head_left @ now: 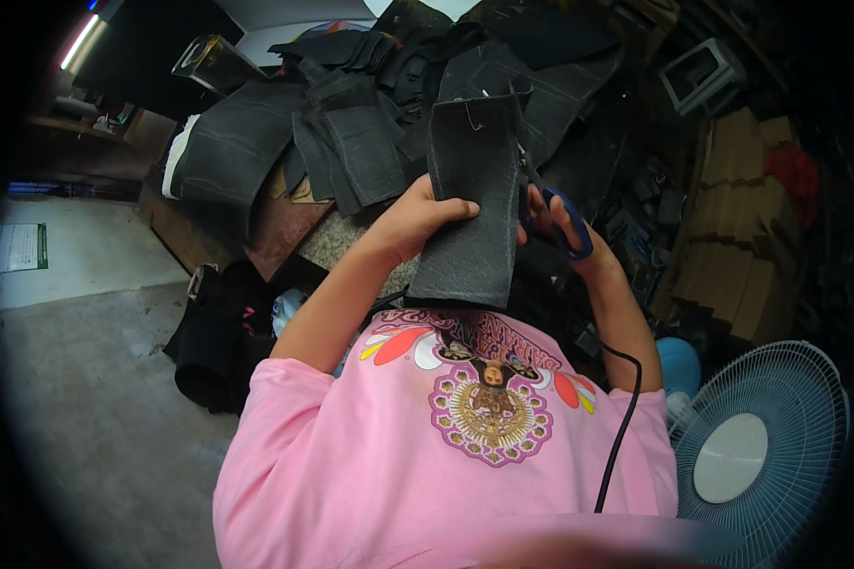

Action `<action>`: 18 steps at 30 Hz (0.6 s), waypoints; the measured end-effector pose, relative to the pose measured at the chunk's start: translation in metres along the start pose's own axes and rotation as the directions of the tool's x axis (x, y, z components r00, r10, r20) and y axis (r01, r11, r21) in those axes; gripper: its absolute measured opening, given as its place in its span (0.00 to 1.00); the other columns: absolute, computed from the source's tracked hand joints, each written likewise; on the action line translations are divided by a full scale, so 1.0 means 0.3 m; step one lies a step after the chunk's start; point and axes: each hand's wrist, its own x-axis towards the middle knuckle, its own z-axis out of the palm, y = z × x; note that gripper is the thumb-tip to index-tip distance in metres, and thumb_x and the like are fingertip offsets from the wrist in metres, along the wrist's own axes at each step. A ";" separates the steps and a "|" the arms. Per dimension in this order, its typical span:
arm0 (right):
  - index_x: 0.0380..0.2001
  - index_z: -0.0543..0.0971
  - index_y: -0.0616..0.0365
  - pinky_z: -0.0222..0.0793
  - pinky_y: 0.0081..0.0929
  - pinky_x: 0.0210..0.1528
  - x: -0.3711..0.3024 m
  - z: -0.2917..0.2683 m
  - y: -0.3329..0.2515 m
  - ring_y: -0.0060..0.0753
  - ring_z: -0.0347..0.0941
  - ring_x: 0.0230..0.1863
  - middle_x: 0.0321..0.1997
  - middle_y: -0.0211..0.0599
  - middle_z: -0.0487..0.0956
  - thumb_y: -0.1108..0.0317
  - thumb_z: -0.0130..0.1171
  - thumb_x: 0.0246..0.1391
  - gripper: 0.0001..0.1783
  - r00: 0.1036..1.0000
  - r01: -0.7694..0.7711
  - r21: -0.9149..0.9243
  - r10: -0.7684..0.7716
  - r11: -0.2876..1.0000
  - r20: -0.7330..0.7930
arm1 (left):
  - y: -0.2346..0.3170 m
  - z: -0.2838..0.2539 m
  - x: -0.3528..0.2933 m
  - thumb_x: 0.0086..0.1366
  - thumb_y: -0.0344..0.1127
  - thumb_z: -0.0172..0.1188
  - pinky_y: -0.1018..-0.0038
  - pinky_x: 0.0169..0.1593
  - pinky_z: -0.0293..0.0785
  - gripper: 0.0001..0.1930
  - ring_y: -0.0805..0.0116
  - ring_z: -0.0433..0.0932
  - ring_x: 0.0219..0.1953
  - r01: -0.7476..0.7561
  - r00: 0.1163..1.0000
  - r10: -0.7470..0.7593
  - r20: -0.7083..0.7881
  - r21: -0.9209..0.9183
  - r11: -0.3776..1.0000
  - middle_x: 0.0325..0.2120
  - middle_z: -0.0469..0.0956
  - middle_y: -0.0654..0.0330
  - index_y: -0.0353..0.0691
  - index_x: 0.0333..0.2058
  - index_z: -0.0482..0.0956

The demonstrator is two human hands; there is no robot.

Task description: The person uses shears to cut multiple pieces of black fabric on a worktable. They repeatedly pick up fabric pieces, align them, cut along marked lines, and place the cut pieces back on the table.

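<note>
Dark pieces point(365, 147) heaped behind; left hand point(425, 216) grips black panel point(474, 248) (thumb uppermost), right hand point(543, 218) scissors point(582, 244)

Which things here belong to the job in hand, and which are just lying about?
In the job:
dark piece, held in the left hand
scissors, in the right hand
similar dark pieces piled ahead, probably

Lying about, it seems:
fan, lower right
brown stacks, right
red bundle, by the stacks
</note>
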 end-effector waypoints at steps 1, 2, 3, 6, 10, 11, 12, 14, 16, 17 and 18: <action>0.37 0.72 0.59 0.62 0.18 0.38 0.002 0.002 -0.007 0.19 0.67 0.28 0.22 0.29 0.72 0.35 0.42 0.57 0.33 1.000 0.005 -0.009 -0.005 1.000 -0.003 | -0.007 -0.002 0.001 0.55 0.28 0.57 0.72 0.46 0.72 0.17 0.66 0.77 0.39 -0.005 0.999 0.005 0.043 0.002 1.000 0.37 0.77 0.54 0.31 0.45 0.72; 0.36 0.72 0.59 0.62 0.17 0.36 0.003 0.003 -0.014 0.19 0.67 0.27 0.21 0.28 0.71 0.35 0.42 0.56 0.33 1.000 0.010 -0.018 -0.010 1.000 -0.004 | -0.016 -0.007 0.005 0.55 0.28 0.57 0.72 0.46 0.72 0.18 0.66 0.77 0.39 -0.038 0.999 0.039 -0.004 0.094 0.995 0.37 0.77 0.55 0.31 0.45 0.71; 0.35 0.72 0.59 0.63 0.17 0.34 0.000 0.007 -0.020 0.18 0.67 0.25 0.20 0.28 0.71 0.34 0.43 0.55 0.34 0.999 -0.023 0.011 0.024 1.000 -0.022 | -0.025 -0.014 0.013 0.55 0.28 0.57 0.72 0.47 0.72 0.18 0.66 0.77 0.39 -0.094 0.995 0.100 -0.024 0.172 0.981 0.37 0.77 0.55 0.31 0.45 0.71; 0.33 0.72 0.60 0.63 0.16 0.28 -0.013 0.021 -0.031 0.17 0.66 0.21 0.18 0.27 0.70 0.31 0.45 0.52 0.36 0.996 -0.081 0.088 0.085 0.993 -0.033 | -0.059 -0.033 0.041 0.56 0.29 0.58 0.73 0.47 0.71 0.18 0.67 0.76 0.40 -0.382 0.877 0.475 -0.076 0.488 0.784 0.37 0.77 0.56 0.31 0.46 0.72; 0.33 0.72 0.61 0.63 0.15 0.25 -0.020 0.039 -0.036 0.17 0.66 0.19 0.17 0.27 0.70 0.30 0.47 0.49 0.38 0.997 -0.071 0.154 0.067 0.986 0.030 | -0.086 -0.029 0.042 0.56 0.31 0.61 0.73 0.48 0.71 0.18 0.69 0.74 0.42 -0.435 0.861 0.503 -0.078 0.402 0.806 0.39 0.76 0.57 0.32 0.46 0.72; 0.33 0.72 0.61 0.63 0.16 0.26 -0.022 0.043 -0.038 0.17 0.66 0.19 0.17 0.27 0.70 0.29 0.48 0.49 0.38 0.997 -0.074 0.166 0.068 0.983 0.046 | -0.087 -0.022 0.038 0.56 0.31 0.62 0.73 0.48 0.71 0.19 0.69 0.74 0.43 -0.397 0.893 0.445 -0.072 0.341 0.852 0.40 0.76 0.57 0.32 0.46 0.72; 0.33 0.72 0.61 0.63 0.16 0.25 -0.025 0.046 -0.040 0.17 0.66 0.19 0.16 0.27 0.70 0.29 0.48 0.48 0.38 0.998 -0.068 0.164 0.064 0.984 0.024 | -0.080 -0.021 0.036 0.56 0.33 0.63 0.74 0.47 0.71 0.20 0.69 0.74 0.44 -0.328 0.932 0.358 -0.053 0.292 0.899 0.41 0.76 0.57 0.33 0.47 0.72; 0.32 0.73 0.61 0.63 0.16 0.25 -0.029 0.052 -0.044 0.17 0.65 0.18 0.16 0.27 0.69 0.28 0.48 0.48 0.39 0.998 -0.058 0.153 0.059 0.986 0.001 | -0.067 -0.012 0.029 0.56 0.34 0.65 0.74 0.47 0.71 0.21 0.69 0.74 0.43 -0.250 0.963 0.265 -0.042 0.219 0.943 0.41 0.76 0.57 0.33 0.47 0.72; 0.32 0.72 0.60 0.61 0.16 0.23 -0.026 0.054 -0.044 0.17 0.64 0.17 0.14 0.25 0.67 0.27 0.47 0.46 0.40 0.995 -0.072 0.100 0.078 0.992 -0.055 | -0.058 0.003 0.037 0.56 0.35 0.65 0.73 0.48 0.72 0.22 0.70 0.75 0.42 -0.250 0.964 0.262 -0.053 0.176 0.952 0.41 0.77 0.56 0.32 0.47 0.73; 0.33 0.72 0.60 0.61 0.16 0.22 -0.024 0.051 -0.044 0.16 0.63 0.16 0.14 0.24 0.67 0.26 0.47 0.46 0.40 0.994 -0.082 0.052 0.086 0.995 -0.074 | -0.056 0.010 0.043 0.56 0.34 0.64 0.74 0.46 0.72 0.20 0.71 0.76 0.39 -0.230 0.964 0.249 -0.098 0.167 0.959 0.37 0.78 0.58 0.31 0.46 0.74; 0.33 0.71 0.59 0.60 0.15 0.20 -0.018 0.048 -0.041 0.15 0.62 0.15 0.13 0.23 0.66 0.26 0.46 0.45 0.41 0.991 -0.091 0.002 0.091 0.996 -0.096 | -0.055 0.011 0.047 0.57 0.34 0.64 0.74 0.45 0.72 0.19 0.72 0.76 0.39 -0.257 0.959 0.272 -0.082 0.162 0.953 0.36 0.79 0.58 0.31 0.45 0.75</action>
